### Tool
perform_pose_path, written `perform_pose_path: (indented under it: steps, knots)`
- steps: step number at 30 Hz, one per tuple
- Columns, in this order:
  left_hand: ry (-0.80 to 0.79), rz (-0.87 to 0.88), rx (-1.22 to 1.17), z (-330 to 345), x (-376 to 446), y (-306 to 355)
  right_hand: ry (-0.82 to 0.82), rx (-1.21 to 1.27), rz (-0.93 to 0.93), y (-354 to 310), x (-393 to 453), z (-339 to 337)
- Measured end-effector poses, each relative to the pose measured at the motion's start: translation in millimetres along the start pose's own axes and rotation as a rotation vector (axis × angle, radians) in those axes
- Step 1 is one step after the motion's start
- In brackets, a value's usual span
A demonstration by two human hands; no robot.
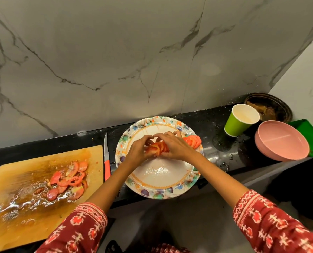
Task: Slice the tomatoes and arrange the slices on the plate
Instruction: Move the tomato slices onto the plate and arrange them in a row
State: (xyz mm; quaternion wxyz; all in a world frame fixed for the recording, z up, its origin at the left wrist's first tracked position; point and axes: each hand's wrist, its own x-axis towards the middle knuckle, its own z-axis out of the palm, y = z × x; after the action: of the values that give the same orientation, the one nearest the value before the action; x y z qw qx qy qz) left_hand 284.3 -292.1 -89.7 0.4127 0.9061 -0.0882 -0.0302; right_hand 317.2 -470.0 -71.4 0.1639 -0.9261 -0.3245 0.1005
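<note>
Both hands on the plate (158, 181): left hand (137, 152) and right hand (175, 146) pinch a stack of tomato slices (158, 147), fanning a row. Slices look wet, soft, slippery; best held by edges. More slices lie on the cutting board (42, 179).

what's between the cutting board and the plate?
Head view: a knife with an orange-red handle lies on the black counter between the cutting board and the plate, blade pointing toward the wall.
</note>
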Motion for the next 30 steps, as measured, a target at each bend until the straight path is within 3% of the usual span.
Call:
perform_pose_path:
  steps: [6, 11, 13, 19, 21, 25, 30]
  knots:
    - [0.044, -0.044, -0.057, -18, -14, -7, -0.015, 0.103, 0.042, 2, -3, -16]
    - [0.342, -0.088, -0.068, -78, -73, -43, 0.432, 0.265, -0.088, -44, 17, -7]
    - [0.449, -0.128, -0.025, -107, -108, -60, 0.472, 0.317, -0.133, -81, 32, 4]
    - [0.540, -0.266, 0.091, -178, -202, -115, 0.377, 0.438, -0.152, -194, 64, 49]
    - [0.547, -0.303, 0.092, -192, -226, -129, 0.318, 0.409, -0.029, -221, 68, 63]
    - [0.578, -0.332, 0.065, -217, -260, -156, 0.143, 0.102, 0.364, -264, 72, 86]
    - [0.525, -0.299, 0.030, -231, -276, -183, 0.075, 0.196, 0.467, -279, 77, 96]
